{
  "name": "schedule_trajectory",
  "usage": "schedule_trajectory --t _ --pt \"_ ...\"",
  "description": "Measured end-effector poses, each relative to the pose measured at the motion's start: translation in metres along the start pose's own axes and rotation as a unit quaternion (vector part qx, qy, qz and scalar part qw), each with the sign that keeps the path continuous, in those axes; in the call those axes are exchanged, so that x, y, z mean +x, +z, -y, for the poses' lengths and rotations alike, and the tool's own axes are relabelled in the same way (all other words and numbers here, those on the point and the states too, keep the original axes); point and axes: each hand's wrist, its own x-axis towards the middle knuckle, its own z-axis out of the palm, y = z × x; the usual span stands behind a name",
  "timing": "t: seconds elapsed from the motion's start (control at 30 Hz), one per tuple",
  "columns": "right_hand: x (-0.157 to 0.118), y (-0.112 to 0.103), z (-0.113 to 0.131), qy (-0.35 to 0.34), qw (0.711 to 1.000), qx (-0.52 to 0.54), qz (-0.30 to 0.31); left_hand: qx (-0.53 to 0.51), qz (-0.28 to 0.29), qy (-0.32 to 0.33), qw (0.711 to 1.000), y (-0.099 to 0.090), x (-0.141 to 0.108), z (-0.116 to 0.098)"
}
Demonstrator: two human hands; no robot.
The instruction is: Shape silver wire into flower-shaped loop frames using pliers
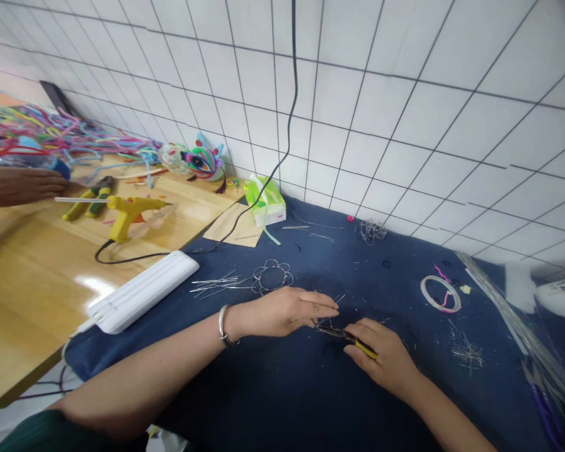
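Note:
My left hand [289, 311], with a silver bracelet [223, 323] at its wrist, pinches a small piece of bent wire [321, 320] over the dark blue cloth [263, 376]. My right hand [381, 355] is closed round yellow-handled pliers [346, 335], whose jaws point left and meet the wire near my left fingertips. Fingers partly hide the wire. Left of it and farther back, a flower-shaped wire ring [273, 277] lies on the cloth beside several loose straight wires [216, 284].
White power strip [144, 292], yellow glue gun [129, 215] and green-yellow pliers [91, 199] are at left, near another person's hand [23, 184]. Tissue pack [266, 202] stands behind. Tape roll [441, 294], wire scraps [468, 355], long wires [522, 326] and purple-handled scissors [543, 402] lie right.

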Motion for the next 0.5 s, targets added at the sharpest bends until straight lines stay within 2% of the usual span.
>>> schedule_trajectory --t 0.2,0.5 --pt "-0.0011 0.0023 0.0030 0.004 1.000 0.011 -0.009 0.065 0.004 0.028 0.997 -0.0017 -0.0009 -0.0029" --pt "-0.0022 0.0042 0.0037 -0.006 0.999 -0.001 -0.043 0.091 -0.021 0.051 0.994 -0.0011 -0.0021 -0.0003"
